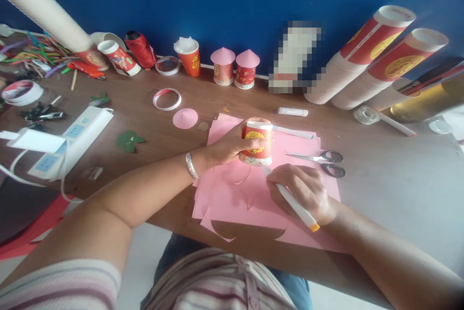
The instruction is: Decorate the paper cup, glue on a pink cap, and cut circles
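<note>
My left hand (232, 145) is closed around a red paper cup (259, 131) with a yellow emblem, held above a stack of pink paper (224, 199). A patterned band runs round the cup's lower end. In my right hand (302, 189) is a white marker (297, 208) with an orange end, its tip close to the cup's lower edge; whether it touches I cannot tell. Black-handled scissors (328, 156) lie on the paper, right of the cup. Behind the cup rests another white pen (293, 132). A small pink cone (185, 118) sits left of the stack.
Two cups with pink cone tops (245, 73) stand by the blue wall. Tall stacks of paper cups (366, 63) lean at the right. A white glue stick (293, 111) lies behind the paper. At the left are a power strip (68, 143) with cables and a green paper piece (127, 140).
</note>
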### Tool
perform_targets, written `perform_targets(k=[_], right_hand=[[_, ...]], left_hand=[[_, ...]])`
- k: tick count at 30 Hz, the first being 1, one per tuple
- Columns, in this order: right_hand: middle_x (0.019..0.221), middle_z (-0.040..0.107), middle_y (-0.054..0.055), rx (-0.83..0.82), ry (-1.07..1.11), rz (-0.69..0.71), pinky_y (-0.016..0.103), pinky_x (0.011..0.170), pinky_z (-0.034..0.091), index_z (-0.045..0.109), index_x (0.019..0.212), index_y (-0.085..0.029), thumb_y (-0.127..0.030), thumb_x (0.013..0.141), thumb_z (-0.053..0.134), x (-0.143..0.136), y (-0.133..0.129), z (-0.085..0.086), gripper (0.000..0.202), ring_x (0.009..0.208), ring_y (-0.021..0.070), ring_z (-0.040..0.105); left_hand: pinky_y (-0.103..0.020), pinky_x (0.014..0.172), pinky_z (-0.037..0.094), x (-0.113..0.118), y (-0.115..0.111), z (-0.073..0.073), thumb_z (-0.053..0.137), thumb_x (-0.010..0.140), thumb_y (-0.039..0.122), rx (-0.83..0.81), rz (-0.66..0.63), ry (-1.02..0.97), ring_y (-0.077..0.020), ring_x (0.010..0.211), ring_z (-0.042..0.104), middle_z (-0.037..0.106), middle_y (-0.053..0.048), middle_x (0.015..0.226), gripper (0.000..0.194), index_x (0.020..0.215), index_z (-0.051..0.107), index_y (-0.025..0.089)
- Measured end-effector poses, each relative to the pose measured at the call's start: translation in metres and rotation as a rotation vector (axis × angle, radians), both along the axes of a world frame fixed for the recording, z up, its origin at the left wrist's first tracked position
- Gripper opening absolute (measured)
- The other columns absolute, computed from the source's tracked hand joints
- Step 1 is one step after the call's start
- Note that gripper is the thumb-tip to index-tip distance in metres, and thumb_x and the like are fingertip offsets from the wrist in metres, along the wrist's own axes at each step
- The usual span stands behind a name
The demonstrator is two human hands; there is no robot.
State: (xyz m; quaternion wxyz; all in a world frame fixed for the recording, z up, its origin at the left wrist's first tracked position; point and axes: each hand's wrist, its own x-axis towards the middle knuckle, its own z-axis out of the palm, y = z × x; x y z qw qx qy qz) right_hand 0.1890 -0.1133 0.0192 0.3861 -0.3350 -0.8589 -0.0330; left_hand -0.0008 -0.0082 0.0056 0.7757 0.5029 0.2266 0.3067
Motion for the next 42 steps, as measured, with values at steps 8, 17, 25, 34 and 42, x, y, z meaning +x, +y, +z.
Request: perform_targets(k=[8,17,25,34,42], right_hand=[[0.071,0.064,-0.003,0.003,-0.01,0.014,0.023,0.051,0.049,0.059,0.096,-0.019,-0.001,0.088,0.063,0.001,0.0,-0.002,0.02,0.056,0.0103,0.062],[0.073,0.065,-0.001,-0.019,-0.007,0.015,0.023,0.052,0.048,0.059,0.096,-0.019,-0.002,0.089,0.061,0.001,0.0,0.0,0.018,0.058,0.0103,0.061],[0.069,0.063,-0.003,-0.159,0.049,-0.02,0.022,0.049,0.042,0.056,0.088,-0.02,-0.007,0.093,0.055,-0.002,0.0,0.006,0.014,0.053,0.0085,0.056],[0.069,0.063,-0.003,-0.15,0.063,-0.012,0.021,0.051,0.044,0.057,0.09,-0.02,-0.007,0.093,0.056,-0.001,-0.002,0.007,0.014,0.054,0.009,0.057],[0.072,0.063,-0.002,-0.067,0.016,0.025,0.023,0.05,0.045,0.058,0.094,-0.019,-0.001,0.088,0.059,0.0,-0.001,0.005,0.02,0.054,0.0098,0.057]], left_hand=[[-0.034,0.076,0.053,0.0,0.0,0.001,0.084,0.075,0.039,-0.037,0.016,0.007,-0.0208,0.094,0.065,0.067,-0.008,0.106,0.054,0.118,0.057,0.02],[-0.033,0.079,0.053,0.0,0.0,0.0,0.083,0.077,0.036,-0.029,0.009,0.007,-0.0205,0.098,0.064,0.066,-0.008,0.109,0.049,0.116,0.057,0.021],[-0.032,0.08,0.053,0.0,0.005,-0.01,0.085,0.074,0.035,0.003,-0.018,-0.019,-0.0196,0.098,0.062,0.063,-0.008,0.112,0.056,0.121,0.058,0.021],[-0.032,0.079,0.052,0.0,0.004,-0.006,0.086,0.072,0.038,0.001,-0.025,-0.007,-0.0196,0.096,0.062,0.064,-0.008,0.109,0.056,0.118,0.059,0.021],[-0.034,0.08,0.052,0.0,0.005,-0.008,0.085,0.073,0.037,0.016,-0.033,-0.017,-0.0199,0.097,0.062,0.063,-0.007,0.109,0.055,0.119,0.058,0.021]])
